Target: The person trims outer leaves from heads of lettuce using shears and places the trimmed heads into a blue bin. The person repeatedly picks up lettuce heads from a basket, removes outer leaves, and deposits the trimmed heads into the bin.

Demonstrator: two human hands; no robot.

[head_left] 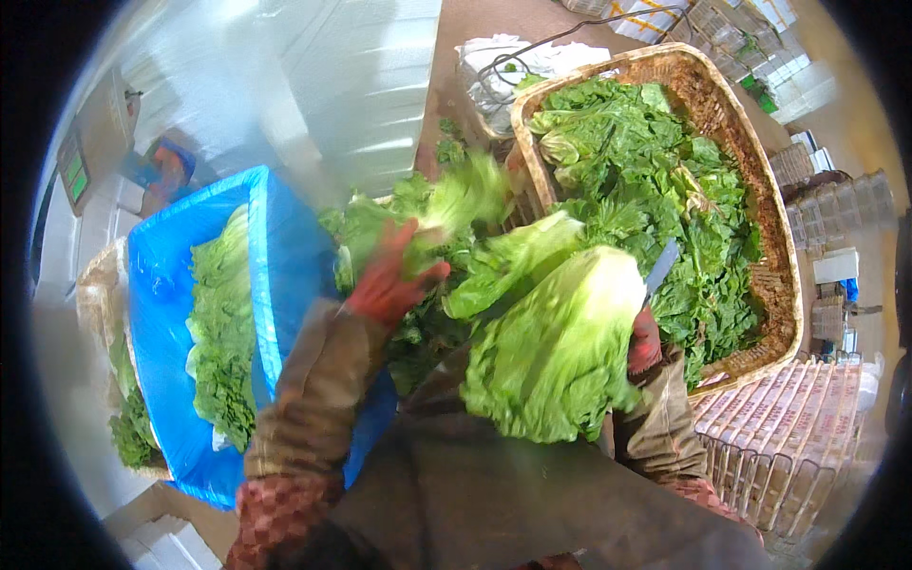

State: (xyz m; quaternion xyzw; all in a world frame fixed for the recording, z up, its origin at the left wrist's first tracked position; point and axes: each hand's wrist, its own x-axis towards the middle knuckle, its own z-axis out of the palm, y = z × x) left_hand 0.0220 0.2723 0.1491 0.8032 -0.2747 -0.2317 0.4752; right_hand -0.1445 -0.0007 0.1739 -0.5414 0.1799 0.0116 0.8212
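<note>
My right hand (645, 343), in a red glove, is closed around a knife whose blade (661, 269) points up and away from me. A large head of leafy lettuce (556, 349) rests against that hand, its pale cut base towards the blade. The lettuce covers part of the right hand. My left hand (388, 281), also red-gloved, has its fingers spread. Just beyond them is a motion-blurred lettuce leaf (467, 199); I see no firm grip on it. A separate leaf (520, 263) lies between the left hand and the lettuce head.
At left stands a container lined with blue plastic (260, 285), with lettuce (224, 335) inside. A worn plastic crate (784, 285) full of green leaves (641, 171) is at right. Below it sits a wire-like crate (776, 442). More loose leaves (420, 335) lie in front of me.
</note>
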